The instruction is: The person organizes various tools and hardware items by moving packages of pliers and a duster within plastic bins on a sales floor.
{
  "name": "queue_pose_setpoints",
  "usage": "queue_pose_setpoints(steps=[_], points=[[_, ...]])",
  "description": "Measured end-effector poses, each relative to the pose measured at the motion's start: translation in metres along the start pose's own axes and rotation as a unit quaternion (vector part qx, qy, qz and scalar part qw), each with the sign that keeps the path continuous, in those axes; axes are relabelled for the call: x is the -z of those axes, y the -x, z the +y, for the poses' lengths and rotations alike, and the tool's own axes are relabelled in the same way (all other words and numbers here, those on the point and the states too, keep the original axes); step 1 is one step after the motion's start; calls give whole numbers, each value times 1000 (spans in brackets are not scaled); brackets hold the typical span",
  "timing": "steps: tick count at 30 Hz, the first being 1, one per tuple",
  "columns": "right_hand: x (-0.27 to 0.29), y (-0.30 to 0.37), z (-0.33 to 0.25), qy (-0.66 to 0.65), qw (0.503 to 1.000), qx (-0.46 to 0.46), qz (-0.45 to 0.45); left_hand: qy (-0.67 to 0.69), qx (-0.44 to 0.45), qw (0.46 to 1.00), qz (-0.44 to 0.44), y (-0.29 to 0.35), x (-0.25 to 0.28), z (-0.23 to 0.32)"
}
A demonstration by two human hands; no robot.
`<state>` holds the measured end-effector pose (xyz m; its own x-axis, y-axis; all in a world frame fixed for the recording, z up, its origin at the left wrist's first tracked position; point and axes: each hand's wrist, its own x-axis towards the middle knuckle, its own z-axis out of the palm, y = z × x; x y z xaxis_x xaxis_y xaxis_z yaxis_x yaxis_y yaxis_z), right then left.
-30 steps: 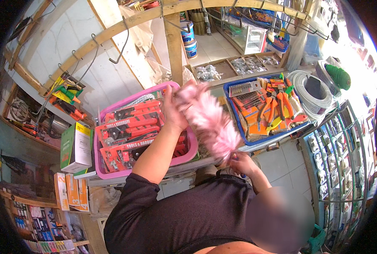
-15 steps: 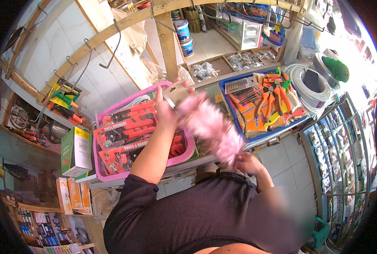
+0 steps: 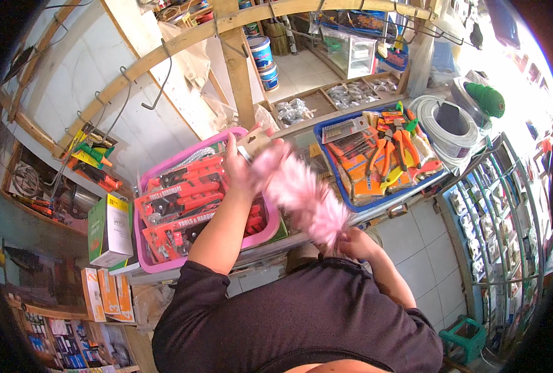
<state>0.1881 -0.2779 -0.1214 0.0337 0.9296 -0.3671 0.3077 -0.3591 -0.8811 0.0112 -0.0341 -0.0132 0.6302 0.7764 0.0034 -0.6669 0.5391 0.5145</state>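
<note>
- Pink duster [image 3: 304,194] is slanting between the hands, seemingly brushing; right hand [image 3: 355,244] is gripping its near end, fist closed.
- Farther off, left hand [image 3: 240,172] is holding a carded item [image 3: 250,143], fingers half-curled; the next stroke would be needing it steady.

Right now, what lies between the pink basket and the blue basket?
The head view shows the pink duster there, blurred, with part of the counter visible beyond it.

Left of the duster [image 3: 302,191] stands the basket [image 3: 267,234]; right of it, the tray [image 3: 382,204], then the wire coil [image 3: 427,124].
</note>
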Motion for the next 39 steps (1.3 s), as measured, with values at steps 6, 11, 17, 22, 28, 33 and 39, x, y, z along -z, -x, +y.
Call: queue_pose_setpoints(steps=[6, 11, 17, 22, 28, 33, 39], points=[[0, -2, -23, 33, 998, 42, -28, 25, 45, 983, -177, -6, 20, -1], [-4, -4, -28, -46, 996, 71, 2, 11, 32, 990, -136, 4, 0, -7], [-5, -5, -46, -97, 995, -7, 9, -7, 1, 997, -71, 7, -15, -8], [-9, -15, -43, 4, 998, 51, -35, 37, 79, 940, -329, -17, 40, 3], [-11, -8, -51, -4, 997, 65, -38, -52, -14, 948, -314, -12, 31, -2], [-6, -11, -48, -141, 990, -10, 8, -38, -56, 997, -38, 0, 3, -15], [-7, -14, -30, -115, 992, 46, -1, 53, -5, 997, -52, 7, -20, -13]])
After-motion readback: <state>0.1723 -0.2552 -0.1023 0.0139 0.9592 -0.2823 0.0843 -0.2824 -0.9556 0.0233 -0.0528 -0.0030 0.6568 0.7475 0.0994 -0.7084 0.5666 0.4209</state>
